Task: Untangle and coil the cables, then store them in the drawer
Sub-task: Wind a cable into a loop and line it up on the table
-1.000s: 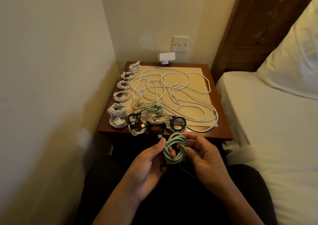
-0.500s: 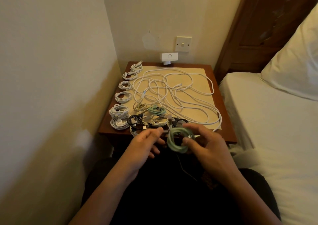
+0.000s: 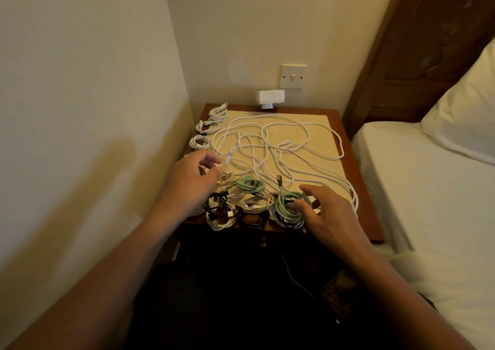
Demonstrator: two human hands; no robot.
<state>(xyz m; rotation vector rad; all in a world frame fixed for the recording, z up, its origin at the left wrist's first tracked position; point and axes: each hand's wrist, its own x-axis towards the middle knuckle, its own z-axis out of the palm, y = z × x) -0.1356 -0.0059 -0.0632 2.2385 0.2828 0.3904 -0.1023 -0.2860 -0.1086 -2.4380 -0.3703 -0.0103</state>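
My right hand [image 3: 329, 215] holds a coiled green cable [image 3: 288, 207] down on the front right of the nightstand [image 3: 368, 215], on top of a black coil. My thumb is behind the coil and a fingertip is inside its loop. My left hand [image 3: 190, 180] hovers over the table's left side with loosely curled fingers, holding nothing, close to a white connector [image 3: 228, 159]. A tangle of long white cables [image 3: 267, 146] covers the beige mat [image 3: 321, 132]. A second green coil [image 3: 250, 185] lies mid-front. A drawer knob [image 3: 263, 242] shows below the front edge.
Small white coils [image 3: 199, 142] line the left edge by the wall. Black [image 3: 215, 202] and white coils crowd the front edge. A white device [image 3: 269, 97] stands at the back under a wall switch [image 3: 293, 76]. A bed [image 3: 428, 189] is on the right.
My right hand carried the green coil from above my lap forward onto the table's front right. My left hand let go of it and reached forward to the left side of the table.
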